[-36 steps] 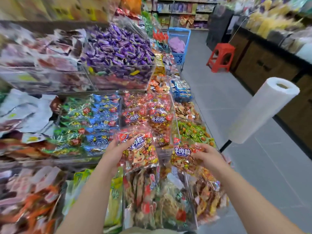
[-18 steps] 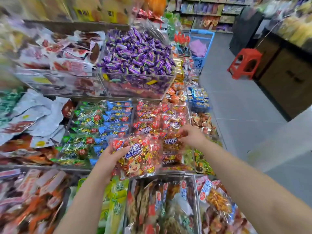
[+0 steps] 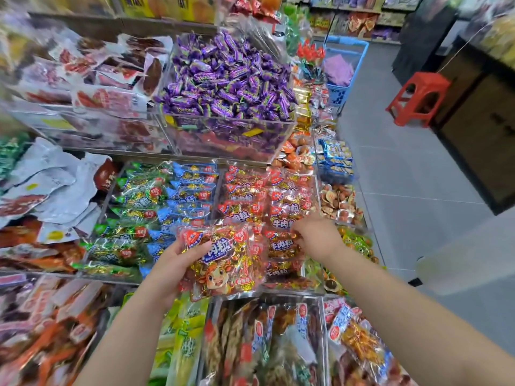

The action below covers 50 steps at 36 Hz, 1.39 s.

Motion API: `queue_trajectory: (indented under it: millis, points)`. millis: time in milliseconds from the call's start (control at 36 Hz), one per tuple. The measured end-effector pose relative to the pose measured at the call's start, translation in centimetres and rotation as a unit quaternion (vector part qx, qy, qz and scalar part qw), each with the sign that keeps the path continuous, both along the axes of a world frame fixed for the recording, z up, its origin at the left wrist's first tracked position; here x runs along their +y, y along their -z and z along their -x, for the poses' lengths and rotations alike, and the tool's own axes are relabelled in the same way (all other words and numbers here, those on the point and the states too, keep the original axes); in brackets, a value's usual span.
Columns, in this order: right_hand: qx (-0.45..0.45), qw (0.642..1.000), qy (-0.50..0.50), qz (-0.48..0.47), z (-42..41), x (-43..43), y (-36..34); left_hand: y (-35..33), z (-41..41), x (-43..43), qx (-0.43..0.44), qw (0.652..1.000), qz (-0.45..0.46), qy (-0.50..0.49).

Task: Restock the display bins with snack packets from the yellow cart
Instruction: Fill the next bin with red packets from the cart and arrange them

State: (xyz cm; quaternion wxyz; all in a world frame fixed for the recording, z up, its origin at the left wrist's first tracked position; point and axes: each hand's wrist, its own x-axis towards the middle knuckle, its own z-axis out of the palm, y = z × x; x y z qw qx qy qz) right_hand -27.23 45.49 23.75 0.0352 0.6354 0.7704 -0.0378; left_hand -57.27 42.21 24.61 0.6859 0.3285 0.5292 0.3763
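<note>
My left hand (image 3: 178, 263) holds a red snack packet (image 3: 225, 263) printed with a cartoon calf, grasped by its left edge, just in front of the middle tier. My right hand (image 3: 316, 236) reaches into the clear display bin (image 3: 278, 292) stacked with the same red packets. Its curled fingers grip the right edge of another red packet (image 3: 281, 245) lying on top of the stack. The yellow cart is out of view.
A bin of green and blue packets (image 3: 156, 207) sits left of the red one, and purple candies (image 3: 228, 87) fill the bin above. Mixed snack bags (image 3: 264, 344) lie below. On the right, the tiled aisle holds a blue basket (image 3: 344, 65) and a red stool (image 3: 418, 98).
My right hand carried its red packet up from the lower right into the red bin. My left hand stayed put with its packet. The view swung to the right and up.
</note>
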Motion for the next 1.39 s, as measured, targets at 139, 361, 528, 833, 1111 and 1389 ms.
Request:
queue_trajectory:
  millis: [139,361,528,833,1111,1389]
  points:
    - [0.113,0.991,0.069,-0.011,0.0,-0.1,-0.3,-0.1,0.0,0.2,0.010,1.000,0.001,0.010]
    - [0.178,0.977,0.118,-0.018,0.8,-1.0,-0.9,-1.2,-0.3,-0.2,0.040,0.999,0.009,0.021]
    - [0.481,0.865,0.142,0.006,4.3,-3.8,-6.2,-1.9,-1.7,-0.6,0.028,0.999,0.005,0.041]
    - [0.208,0.975,0.005,0.084,5.3,-6.0,-6.9,-2.6,-4.8,-1.1,0.118,0.985,-0.039,0.119]
    - [0.272,0.941,0.077,0.185,2.1,-6.2,-8.2,-2.1,-5.5,-1.3,0.147,0.984,-0.074,0.068]
    - [0.157,0.984,0.082,0.032,-1.2,-1.6,-5.4,-1.1,-2.9,0.6,0.127,0.988,-0.046,-0.074]
